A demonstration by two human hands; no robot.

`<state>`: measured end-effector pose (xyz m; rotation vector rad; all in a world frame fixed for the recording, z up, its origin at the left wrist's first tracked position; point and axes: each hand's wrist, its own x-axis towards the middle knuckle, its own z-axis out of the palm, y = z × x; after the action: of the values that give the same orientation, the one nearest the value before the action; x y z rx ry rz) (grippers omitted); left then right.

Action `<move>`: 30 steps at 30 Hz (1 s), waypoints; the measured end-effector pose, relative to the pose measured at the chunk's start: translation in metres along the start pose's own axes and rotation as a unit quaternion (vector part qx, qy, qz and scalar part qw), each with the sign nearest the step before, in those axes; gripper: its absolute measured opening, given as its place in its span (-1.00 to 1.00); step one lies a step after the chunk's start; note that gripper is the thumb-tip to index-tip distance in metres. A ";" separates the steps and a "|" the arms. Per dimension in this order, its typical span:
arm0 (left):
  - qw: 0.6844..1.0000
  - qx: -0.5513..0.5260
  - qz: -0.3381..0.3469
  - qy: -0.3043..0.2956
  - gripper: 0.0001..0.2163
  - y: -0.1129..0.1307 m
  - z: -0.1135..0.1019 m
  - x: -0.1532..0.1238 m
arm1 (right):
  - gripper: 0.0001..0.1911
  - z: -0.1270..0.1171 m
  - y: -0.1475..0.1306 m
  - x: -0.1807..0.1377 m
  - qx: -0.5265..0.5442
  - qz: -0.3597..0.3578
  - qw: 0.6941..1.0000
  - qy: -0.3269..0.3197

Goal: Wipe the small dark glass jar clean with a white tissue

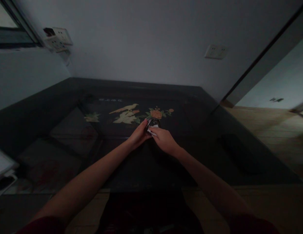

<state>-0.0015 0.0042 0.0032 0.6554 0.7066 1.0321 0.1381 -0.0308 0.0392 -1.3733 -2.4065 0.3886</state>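
Left hand: the left hand (pixel 139 134) is closed on the left side of a dark-rimmed shiny object (pixel 153 122), too small to identify.
Right hand: the right hand (pixel 164 139) pinches a white scrap (pixel 152 130), tissue or cloth, against it.
Object's place: above the middle of the dark glossy table (pixel 141 165), near the orange flower print (pixel 156 114).
Far wall: a white double socket (pixel 216 52) at right.

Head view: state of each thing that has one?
Left hand: closed on dark-rimmed object.
Right hand: closed on white cloth.
Dark-rimmed object: held up, partly hidden.
White cloth: bunched, against the object.
Right socket: nothing plugged in.
Long dark item: lying down; too dim for more.
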 end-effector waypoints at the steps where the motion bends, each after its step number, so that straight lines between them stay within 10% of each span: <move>1: 1.000 0.004 0.007 0.002 -0.71 -0.001 0.000 0.000 | -0.58 0.004 0.001 0.002 0.054 0.019 0.998 0.019; 8: 0.999 0.007 0.035 -0.009 -0.74 -0.004 0.000 0.001 | -0.50 0.023 0.008 0.010 0.359 0.111 0.919 0.117; 15: 1.000 0.013 0.020 0.002 -0.70 -0.004 -0.004 0.002 | -0.60 -0.002 0.000 0.001 0.054 0.013 0.998 0.006; 21: 1.000 0.001 -0.002 -0.012 -0.69 -0.001 -0.002 0.002 | -0.66 -0.014 -0.010 -0.001 -0.209 -0.035 0.974 -0.085; 30: 1.000 0.016 0.003 -0.013 -0.71 0.000 -0.001 0.001 | -0.65 -0.014 -0.009 -0.001 -0.184 -0.039 0.980 -0.071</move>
<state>-0.0020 0.0050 0.0023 0.6977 0.6993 1.0175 0.1372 -0.0358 0.0553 -1.4299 -2.7433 0.0175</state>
